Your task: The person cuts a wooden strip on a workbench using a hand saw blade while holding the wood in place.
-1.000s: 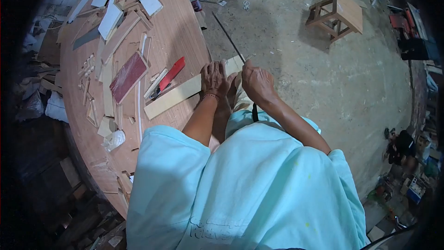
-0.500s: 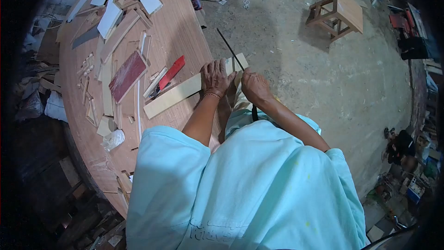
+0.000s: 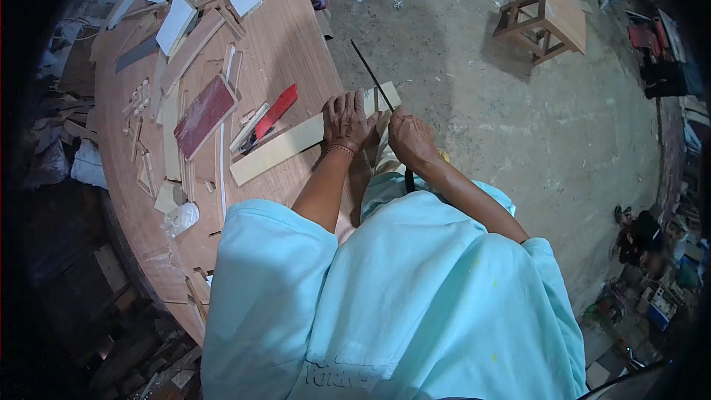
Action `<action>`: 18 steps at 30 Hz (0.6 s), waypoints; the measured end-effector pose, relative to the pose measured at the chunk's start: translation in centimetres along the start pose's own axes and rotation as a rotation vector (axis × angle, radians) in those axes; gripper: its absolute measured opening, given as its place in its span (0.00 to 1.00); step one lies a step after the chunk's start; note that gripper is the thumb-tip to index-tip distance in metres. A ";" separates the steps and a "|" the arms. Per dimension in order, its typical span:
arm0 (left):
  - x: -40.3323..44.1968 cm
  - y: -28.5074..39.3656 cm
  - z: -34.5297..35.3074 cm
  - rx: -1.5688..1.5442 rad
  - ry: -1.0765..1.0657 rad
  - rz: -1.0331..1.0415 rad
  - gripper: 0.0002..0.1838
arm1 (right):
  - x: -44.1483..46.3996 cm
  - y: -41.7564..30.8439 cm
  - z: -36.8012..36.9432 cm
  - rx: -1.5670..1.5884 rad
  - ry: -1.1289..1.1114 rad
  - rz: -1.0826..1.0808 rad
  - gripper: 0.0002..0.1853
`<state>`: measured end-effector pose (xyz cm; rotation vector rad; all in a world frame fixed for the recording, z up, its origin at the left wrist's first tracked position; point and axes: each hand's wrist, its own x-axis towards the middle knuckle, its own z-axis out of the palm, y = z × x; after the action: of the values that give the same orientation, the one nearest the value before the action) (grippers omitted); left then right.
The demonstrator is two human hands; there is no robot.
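A pale wooden plank (image 3: 285, 147) lies slantwise over the table's right edge, one end jutting past it. My left hand (image 3: 346, 120) presses on the plank near that edge, its fingers reaching over the far side and its thumb toward the blade. In my right hand (image 3: 412, 138), closed in a fist, is a hand saw (image 3: 364, 61), seen nearly edge-on as a thin dark strip. Its blade crosses the jutting end of the plank; the handle is hidden in the fist. Left of the plank lies a red tool (image 3: 275, 112) beside small wood strips.
The wooden table (image 3: 296, 44) carries a dark red board (image 3: 205, 117), white panels (image 3: 176, 28), several offcuts and a crumpled plastic bag (image 3: 181, 219). On the concrete floor stands a wooden stool (image 3: 548, 22). Clutter lines the right side.
The saw's far tip sits slightly farther out from my body. Both hands keep nearly the same places, and the whole view has shifted a little.
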<state>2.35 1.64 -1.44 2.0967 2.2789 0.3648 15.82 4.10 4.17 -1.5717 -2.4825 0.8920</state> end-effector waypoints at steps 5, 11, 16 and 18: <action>0.0 -0.1 0.1 0.009 -0.022 -0.008 0.28 | 0.2 -0.4 -0.3 0.019 -0.006 0.020 0.12; 0.0 -1.1 1.7 0.236 0.036 0.089 0.25 | 2.8 -0.9 0.3 -0.004 -0.011 0.012 0.11; 0.1 -0.2 0.1 0.118 0.033 0.026 0.17 | 3.4 -0.4 1.0 0.056 0.040 0.011 0.10; 0.2 -0.2 -0.1 0.147 0.012 0.017 0.17 | 2.6 -0.5 0.4 0.028 0.045 -0.025 0.10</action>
<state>2.14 1.80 -1.38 2.1863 2.3636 0.2169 14.07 6.01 3.48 -1.5315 -2.4431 0.8738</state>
